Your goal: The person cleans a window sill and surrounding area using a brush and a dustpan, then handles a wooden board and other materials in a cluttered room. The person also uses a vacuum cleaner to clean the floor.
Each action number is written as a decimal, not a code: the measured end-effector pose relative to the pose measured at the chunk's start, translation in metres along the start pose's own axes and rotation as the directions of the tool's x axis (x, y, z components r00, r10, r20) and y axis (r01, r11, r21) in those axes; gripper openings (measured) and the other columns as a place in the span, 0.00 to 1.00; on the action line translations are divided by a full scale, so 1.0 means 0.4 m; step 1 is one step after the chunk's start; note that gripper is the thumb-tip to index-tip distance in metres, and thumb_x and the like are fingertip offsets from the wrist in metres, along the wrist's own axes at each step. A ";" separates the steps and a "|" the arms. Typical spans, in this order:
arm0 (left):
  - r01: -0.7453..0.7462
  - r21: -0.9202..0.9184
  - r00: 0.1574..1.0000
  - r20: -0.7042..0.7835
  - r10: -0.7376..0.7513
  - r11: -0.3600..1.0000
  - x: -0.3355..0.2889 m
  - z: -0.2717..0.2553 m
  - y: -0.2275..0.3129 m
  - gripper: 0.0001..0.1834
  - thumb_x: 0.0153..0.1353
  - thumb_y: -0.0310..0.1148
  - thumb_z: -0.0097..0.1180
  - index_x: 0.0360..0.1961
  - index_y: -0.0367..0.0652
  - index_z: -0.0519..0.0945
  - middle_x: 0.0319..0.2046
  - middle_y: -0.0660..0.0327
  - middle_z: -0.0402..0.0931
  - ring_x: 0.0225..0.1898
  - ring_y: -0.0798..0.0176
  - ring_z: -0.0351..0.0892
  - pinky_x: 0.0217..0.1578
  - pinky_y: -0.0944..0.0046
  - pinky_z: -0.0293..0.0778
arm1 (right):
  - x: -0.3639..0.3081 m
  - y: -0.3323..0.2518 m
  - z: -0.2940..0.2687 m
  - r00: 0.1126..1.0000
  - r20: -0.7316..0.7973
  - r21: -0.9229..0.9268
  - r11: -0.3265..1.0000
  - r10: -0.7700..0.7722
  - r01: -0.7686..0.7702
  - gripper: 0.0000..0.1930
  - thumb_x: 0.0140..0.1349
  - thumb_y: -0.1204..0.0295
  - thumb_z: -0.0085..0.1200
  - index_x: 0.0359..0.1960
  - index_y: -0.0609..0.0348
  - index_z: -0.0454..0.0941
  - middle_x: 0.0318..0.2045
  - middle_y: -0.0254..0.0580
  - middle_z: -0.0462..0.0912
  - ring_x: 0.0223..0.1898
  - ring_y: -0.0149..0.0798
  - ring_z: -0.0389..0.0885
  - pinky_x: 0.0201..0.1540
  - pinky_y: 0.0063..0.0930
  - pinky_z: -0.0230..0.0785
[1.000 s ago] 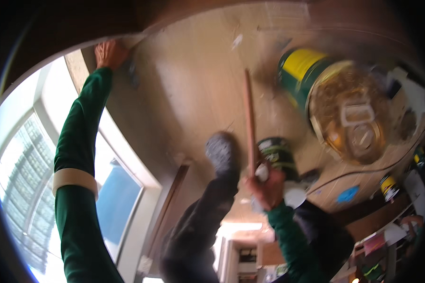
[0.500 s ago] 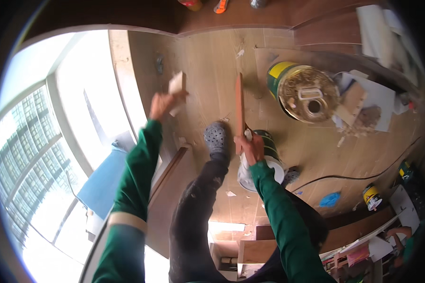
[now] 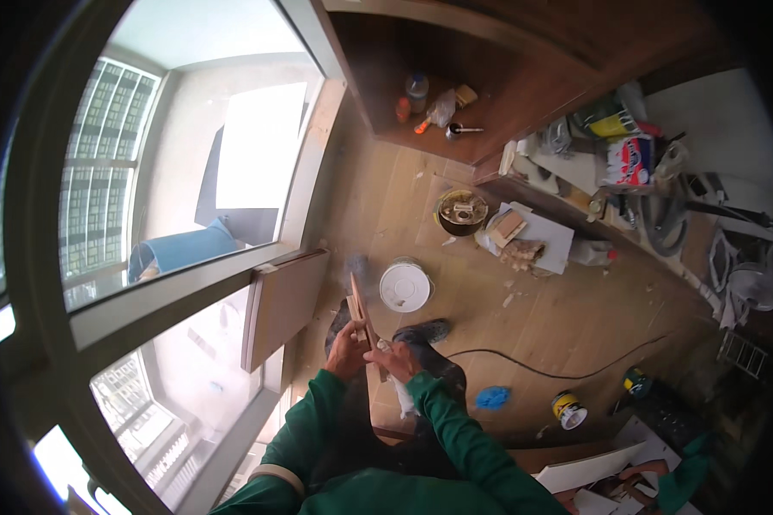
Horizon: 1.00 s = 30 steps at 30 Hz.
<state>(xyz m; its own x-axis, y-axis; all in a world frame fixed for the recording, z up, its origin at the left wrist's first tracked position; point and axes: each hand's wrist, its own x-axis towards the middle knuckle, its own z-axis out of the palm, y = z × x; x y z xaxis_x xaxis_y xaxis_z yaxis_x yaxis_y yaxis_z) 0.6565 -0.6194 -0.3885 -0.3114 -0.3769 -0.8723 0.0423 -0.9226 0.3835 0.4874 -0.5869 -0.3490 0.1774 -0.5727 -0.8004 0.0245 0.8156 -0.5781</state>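
Note:
Both my hands are together low in the middle, over my legs. A thin reddish-brown wooden strip (image 3: 360, 300) points away from me between them. My right hand (image 3: 395, 361) is closed around its near part, and a white cloth or paper (image 3: 404, 396) hangs below that hand. My left hand (image 3: 345, 353) grips a pale wooden block (image 3: 355, 319) against the strip's left side; its fingers partly cover the block. Just beyond and to the right, a white round bucket (image 3: 405, 288) stands on the floor.
A large tin (image 3: 461, 213) and a white sheet (image 3: 547, 238) with scraps are farther off. A dark cable (image 3: 558, 375) crosses the floor on the right. Panels (image 3: 285, 305) lean by the window at left. Another person's hands (image 3: 644, 474) work at lower right.
My hands were apart, the left reaching out with the block and the right holding the strip. Both have come together close to my body, block against strip. The view has swung and widened.

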 end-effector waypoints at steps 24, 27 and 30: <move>0.051 -0.031 0.991 0.126 -0.046 0.998 -0.561 -0.225 0.104 0.36 0.57 0.57 0.51 0.49 0.30 0.71 0.33 0.45 0.77 0.33 0.50 0.80 0.36 0.51 0.77 | -0.739 0.334 -0.078 0.844 -0.327 0.518 0.827 0.426 -0.217 0.27 0.56 0.58 0.62 0.49 0.67 0.72 0.29 0.50 0.82 0.26 0.44 0.82 0.27 0.33 0.74; 0.048 -0.028 0.991 0.123 -0.044 0.998 -0.615 -0.277 0.108 0.36 0.57 0.57 0.51 0.49 0.30 0.71 0.34 0.44 0.77 0.32 0.48 0.80 0.34 0.50 0.77 | -0.762 0.482 -0.015 0.885 -0.281 0.648 0.754 0.372 -0.111 0.20 0.57 0.62 0.61 0.41 0.68 0.75 0.27 0.50 0.82 0.26 0.45 0.82 0.28 0.37 0.74; 0.086 -0.034 0.988 0.128 -0.081 0.996 -0.647 -0.322 0.091 0.35 0.57 0.57 0.50 0.47 0.29 0.72 0.32 0.45 0.76 0.31 0.49 0.79 0.33 0.50 0.77 | -0.693 0.639 -0.003 0.873 -0.345 0.618 0.783 0.345 -0.065 0.15 0.57 0.66 0.60 0.36 0.69 0.78 0.28 0.51 0.82 0.27 0.45 0.82 0.31 0.38 0.76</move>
<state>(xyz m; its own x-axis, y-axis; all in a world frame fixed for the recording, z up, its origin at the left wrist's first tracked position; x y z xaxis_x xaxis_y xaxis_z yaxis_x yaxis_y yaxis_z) 0.8611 -0.5662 -0.1878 -0.4324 -0.2871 -0.8548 0.0478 -0.9539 0.2962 0.4435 -0.2196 -0.2751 -0.1762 -0.2472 -0.9528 0.6160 0.7273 -0.3026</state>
